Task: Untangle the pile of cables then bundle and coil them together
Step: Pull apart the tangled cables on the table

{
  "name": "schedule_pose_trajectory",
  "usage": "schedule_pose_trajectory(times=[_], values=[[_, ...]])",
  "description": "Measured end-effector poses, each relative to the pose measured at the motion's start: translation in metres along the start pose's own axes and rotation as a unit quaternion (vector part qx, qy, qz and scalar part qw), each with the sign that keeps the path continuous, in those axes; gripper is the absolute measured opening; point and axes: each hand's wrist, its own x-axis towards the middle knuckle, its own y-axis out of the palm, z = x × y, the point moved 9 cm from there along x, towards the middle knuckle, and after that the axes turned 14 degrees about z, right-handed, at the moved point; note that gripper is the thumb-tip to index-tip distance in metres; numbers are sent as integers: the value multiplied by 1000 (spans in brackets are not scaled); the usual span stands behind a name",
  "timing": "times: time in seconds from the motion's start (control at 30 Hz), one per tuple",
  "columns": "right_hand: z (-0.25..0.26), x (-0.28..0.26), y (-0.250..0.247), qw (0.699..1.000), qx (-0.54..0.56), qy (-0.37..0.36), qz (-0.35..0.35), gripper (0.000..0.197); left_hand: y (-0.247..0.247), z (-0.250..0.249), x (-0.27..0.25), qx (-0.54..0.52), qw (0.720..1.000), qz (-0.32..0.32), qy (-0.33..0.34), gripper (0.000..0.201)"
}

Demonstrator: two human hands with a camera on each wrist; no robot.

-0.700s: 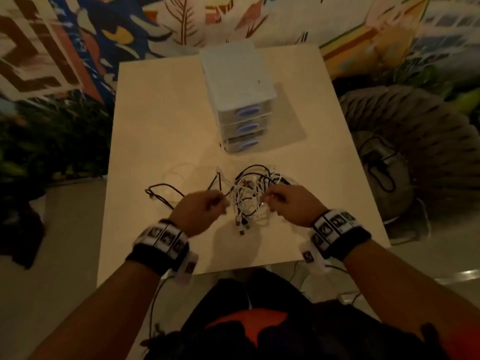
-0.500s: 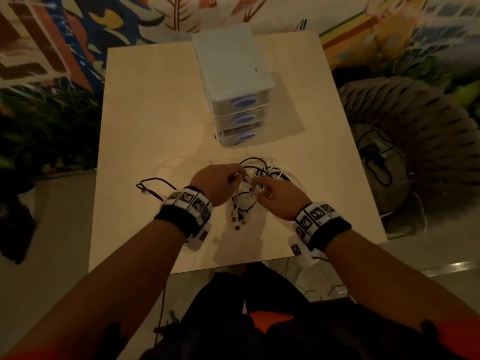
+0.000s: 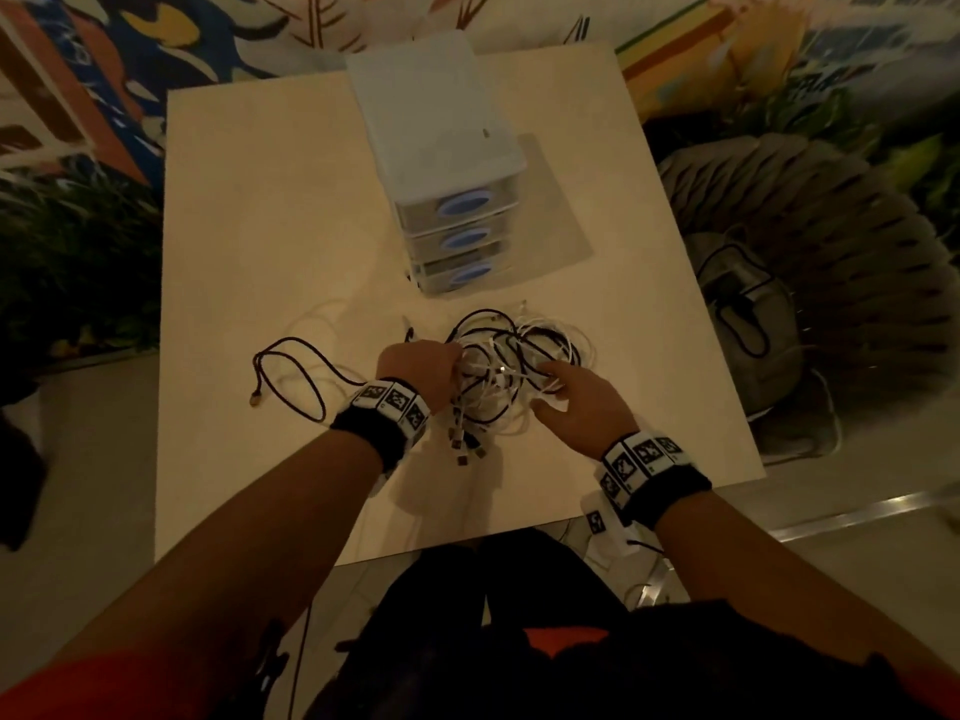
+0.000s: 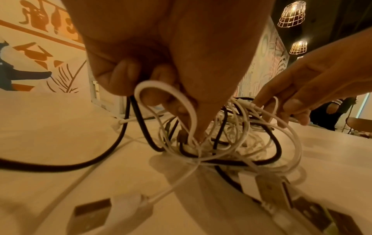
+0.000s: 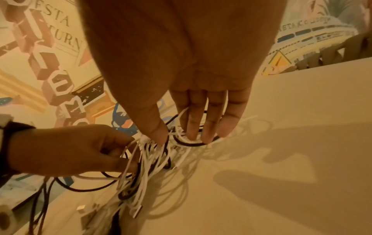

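A tangled pile of white and black cables (image 3: 511,363) lies on the pale table (image 3: 270,226), in front of the drawer unit. My left hand (image 3: 423,363) grips a bunch of the strands at the pile's left side. In the left wrist view its fingers (image 4: 124,74) curl round white and black loops (image 4: 187,111). My right hand (image 3: 566,389) rests on the pile's right side with straight fingers (image 5: 203,127), the tips among the cables (image 5: 153,159). Several USB plugs (image 3: 462,449) dangle toward me. One black cable (image 3: 291,366) trails left.
A white three-drawer unit (image 3: 441,163) with blue handles stands at the table's middle back. A woven chair (image 3: 831,262) with a grey bag (image 3: 748,324) stands right of the table. A painted wall lies behind, and the table's near edge (image 3: 467,537) is close to my body.
My hands were close together pinching the tangle; the right hand has since slid right and straightened its fingers over the pile. The left hand keeps its grip.
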Motion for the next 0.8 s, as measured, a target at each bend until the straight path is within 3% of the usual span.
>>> schedule_pose_trajectory(times=[0.17, 0.27, 0.33, 0.4, 0.5, 0.57, 0.7, 0.8], values=[[1, -9, -19, 996, 28, -14, -88, 54, -8, 8, -3, -30, 999, -19, 24, 30], [26, -33, -34, 981, 4, -80, -175, 40, -15, 14, -9, -67, 995, -51, 47, 30], [46, -41, -29, 981, -19, -112, -160, 21, -21, 19, -16, -98, 989, -89, 60, 30], [52, -33, -16, 990, -45, -94, -96, 9, -25, 22, -24, -125, 982, -127, 71, 30], [42, -11, -3, 998, -53, -33, -18, 22, -26, 21, -34, -176, 968, -152, 91, 41], [36, -3, -4, 999, -39, -13, -8, 27, -24, 23, -38, -224, 956, -159, 103, 50], [32, 1, -14, 991, 125, -24, -43, 28, -19, 25, -40, -295, 932, -166, 132, 52], [36, 7, -10, 953, 296, -65, -28, 22, -15, 24, -39, -330, 922, -154, 131, 57]])
